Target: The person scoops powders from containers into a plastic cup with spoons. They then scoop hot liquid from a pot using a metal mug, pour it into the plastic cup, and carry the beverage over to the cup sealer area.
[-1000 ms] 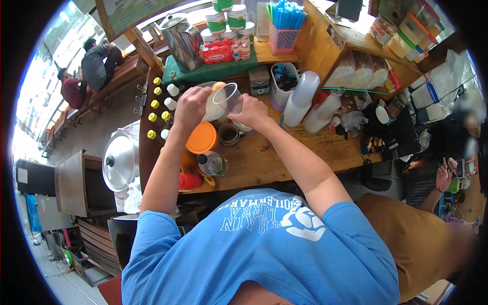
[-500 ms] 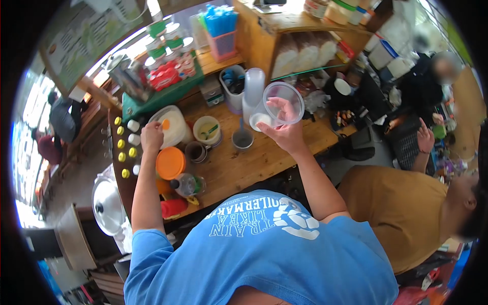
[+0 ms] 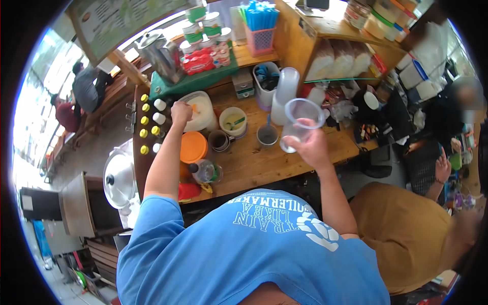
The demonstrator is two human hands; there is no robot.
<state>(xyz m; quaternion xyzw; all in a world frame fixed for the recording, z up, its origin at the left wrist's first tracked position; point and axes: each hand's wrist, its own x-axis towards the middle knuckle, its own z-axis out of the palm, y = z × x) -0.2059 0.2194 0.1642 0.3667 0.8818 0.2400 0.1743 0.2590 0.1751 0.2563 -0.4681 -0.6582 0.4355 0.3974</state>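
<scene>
The left hand (image 3: 181,113) hides part of the rim of the white tub (image 3: 205,122); its fingertips blur against a small orange item (image 3: 194,108), so their grip cannot be told. The thumb of the right hand (image 3: 314,146) covers part of the clear cup (image 3: 304,113). The orange lid (image 3: 194,146) masks its container's contents, and the left forearm (image 3: 164,168) partly covers the red object (image 3: 188,191). The top edge cuts off the sign (image 3: 124,25), its print too small to read. At right, 1 co-worker's head (image 3: 461,234) is blurred; the 2 seated people (image 3: 89,90) are too small for detail.
</scene>
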